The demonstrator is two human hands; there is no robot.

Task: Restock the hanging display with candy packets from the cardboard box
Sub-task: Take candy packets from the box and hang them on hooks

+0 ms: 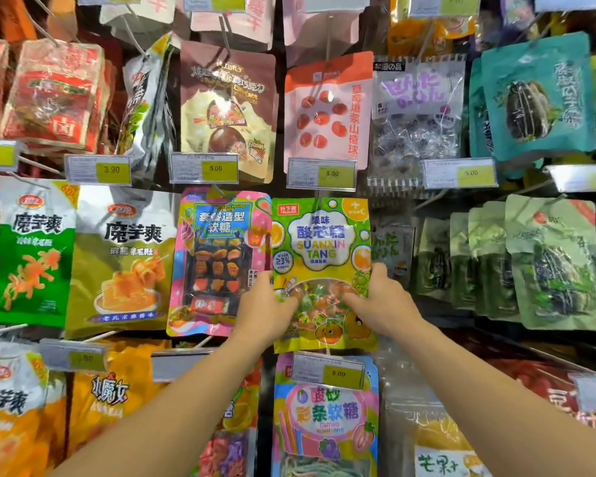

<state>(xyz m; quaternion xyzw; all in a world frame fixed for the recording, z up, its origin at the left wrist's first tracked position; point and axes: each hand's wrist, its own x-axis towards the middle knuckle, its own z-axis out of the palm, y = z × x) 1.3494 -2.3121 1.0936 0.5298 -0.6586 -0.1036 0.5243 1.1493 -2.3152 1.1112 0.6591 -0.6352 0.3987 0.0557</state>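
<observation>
I hold the yellow-green candy packet marked SUANXIN TANG upright against the hanging display, in the middle row just right of centre. My left hand has its grip clamped on the packet's lower left edge, fingers curled over the clear window; my right hand has its grip clamped on the lower right edge in the same way. A thin metal hook runs down to the packet's top edge at 12 o'clock; I cannot tell whether the packet is threaded on it. Touching the packet at 9 o'clock hangs a pink and blue gummy packet. At 12 o'clock, above a price tag reading 5.00, hangs an orange-topped packet with red balls. At 6 o'clock hangs a pastel strip-candy packet behind another 5.00 tag. At 3 o'clock, well apart, hang green seed packets.
</observation>
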